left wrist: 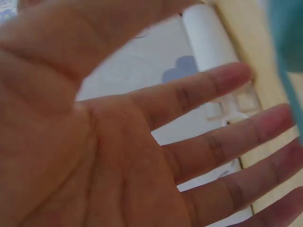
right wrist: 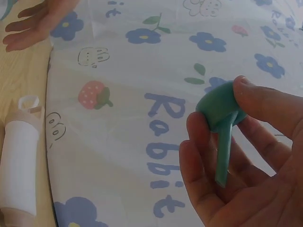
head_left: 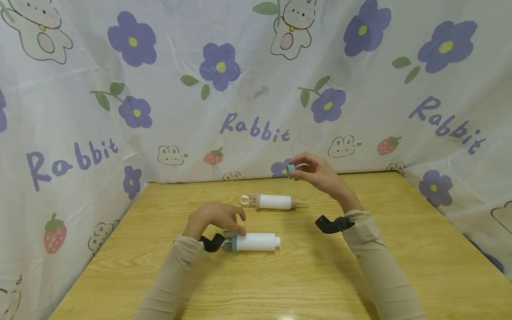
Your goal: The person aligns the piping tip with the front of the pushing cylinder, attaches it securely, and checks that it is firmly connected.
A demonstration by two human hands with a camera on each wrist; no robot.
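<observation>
A teal nozzle [right wrist: 218,106] with a thin spout is pinched between the thumb and fingers of my right hand [head_left: 316,173], raised near the table's back edge. Below and left, my left hand [head_left: 216,218] is held over a white syringe-like tube [head_left: 256,242] with a teal collar and handle end, lying on its side. Its fingers look spread and straight in the left wrist view, with nothing in the palm [left wrist: 118,156]. In the head view the thumb overlaps the tube; whether it touches cannot be told. The tube's right end shows a bare white neck.
Behind lies a second white tube [head_left: 275,202] with beige fittings and a pointed tip facing right. Both lie on a wooden table [head_left: 312,284]. A printed cloth [head_left: 256,102] hangs behind the table and at its sides.
</observation>
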